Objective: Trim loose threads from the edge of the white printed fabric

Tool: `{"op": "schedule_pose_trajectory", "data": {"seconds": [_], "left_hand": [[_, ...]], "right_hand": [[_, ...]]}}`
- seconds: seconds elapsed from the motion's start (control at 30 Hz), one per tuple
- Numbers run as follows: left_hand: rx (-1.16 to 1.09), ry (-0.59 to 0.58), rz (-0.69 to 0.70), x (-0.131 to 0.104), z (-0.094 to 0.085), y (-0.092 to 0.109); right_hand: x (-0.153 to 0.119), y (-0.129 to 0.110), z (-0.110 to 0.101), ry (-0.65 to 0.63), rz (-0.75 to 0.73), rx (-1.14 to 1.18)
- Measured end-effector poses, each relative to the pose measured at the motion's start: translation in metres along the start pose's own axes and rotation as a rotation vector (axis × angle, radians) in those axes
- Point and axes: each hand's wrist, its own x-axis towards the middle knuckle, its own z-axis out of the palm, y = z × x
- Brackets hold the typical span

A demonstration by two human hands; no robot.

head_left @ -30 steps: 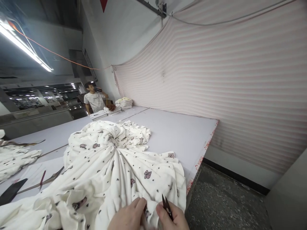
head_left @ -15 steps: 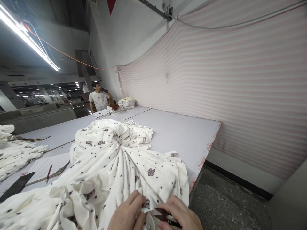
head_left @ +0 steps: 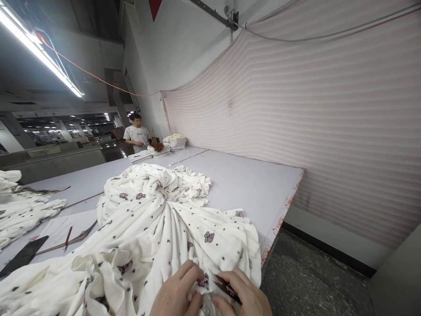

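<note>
White fabric (head_left: pixel 184 224) printed with small dark marks and pinkish animal figures lies gathered in folds over the near part of the table. At its lower edge my left hand (head_left: pixel 179 292) pinches a bit of this cloth between thumb and fingers. Just to the right, my right hand (head_left: pixel 243 294) is closed around small dark scissors (head_left: pixel 227 289), their blades pointing left toward the pinched cloth. The blades look closed together. The fingertips of both hands are close to each other, and cloth shows between them.
Left on the pale table (head_left: pixel 250 175) are papers, a red pen (head_left: pixel 68 238), a dark flat piece (head_left: pixel 24 255) and more printed cloth (head_left: pixel 29 215). Folded stacks (head_left: pixel 174 141) stand at the far end, near a person (head_left: pixel 136 134). Striped fabric (head_left: pixel 296 101) hangs along the wall.
The scissor blades, spread before, are now together, and my right hand has shifted slightly left. The person at the far end has lowered a raised arm.
</note>
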Motion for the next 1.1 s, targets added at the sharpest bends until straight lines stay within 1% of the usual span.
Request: {"op": "schedule_pose_trajectory", "data": {"seconds": [0.07,0.13,0.2,0.23,0.3,0.4,0.47,0.5,0.57,0.67,0.77,0.87,0.93,1.03,1.1], "left_hand": [[-0.135,-0.099,-0.096,0.005,-0.009,0.002],[-0.324,-0.228,-0.197,0.011,-0.020,0.004],[-0.520,-0.307,-0.266,0.017,-0.028,0.002],[-0.601,-0.323,-0.290,0.019,-0.031,0.001],[-0.706,-0.328,-0.315,0.021,-0.032,-0.004],[-0.744,-0.348,-0.306,0.022,-0.030,-0.009],[-0.724,-0.371,-0.276,0.020,-0.029,-0.009],[-0.705,-0.384,-0.260,0.019,-0.030,-0.009],[-0.667,-0.369,-0.236,0.016,-0.030,-0.007],[-0.613,-0.287,-0.236,0.014,-0.027,-0.005],[-0.547,-0.207,-0.243,0.016,-0.022,-0.002],[-0.560,-0.144,-0.262,0.017,-0.020,0.000],[-0.582,-0.130,-0.274,0.016,-0.022,-0.001],[-0.601,-0.143,-0.291,0.015,-0.024,-0.003],[-0.597,-0.167,-0.304,0.015,-0.023,-0.004]], "right_hand": [[0.009,0.003,0.007,0.033,-0.026,0.025],[0.018,0.005,0.015,0.074,-0.016,0.121],[0.023,0.007,0.023,0.102,0.002,0.222],[0.023,0.008,0.028,0.105,-0.003,0.253],[0.019,0.010,0.036,0.143,-0.057,0.271],[0.010,0.011,0.047,0.219,-0.205,0.227],[0.008,0.011,0.051,0.189,-0.289,0.181],[0.009,0.012,0.052,0.153,-0.298,0.165],[0.012,0.012,0.052,0.112,-0.254,0.165],[0.018,0.008,0.051,0.118,-0.140,0.234],[0.020,0.002,0.049,0.113,-0.065,0.352],[0.017,0.001,0.044,0.075,0.017,0.479],[0.013,0.005,0.038,0.030,0.029,0.457],[0.011,0.011,0.030,-0.041,0.010,0.343],[0.014,0.012,0.027,-0.094,0.019,0.318]]}}
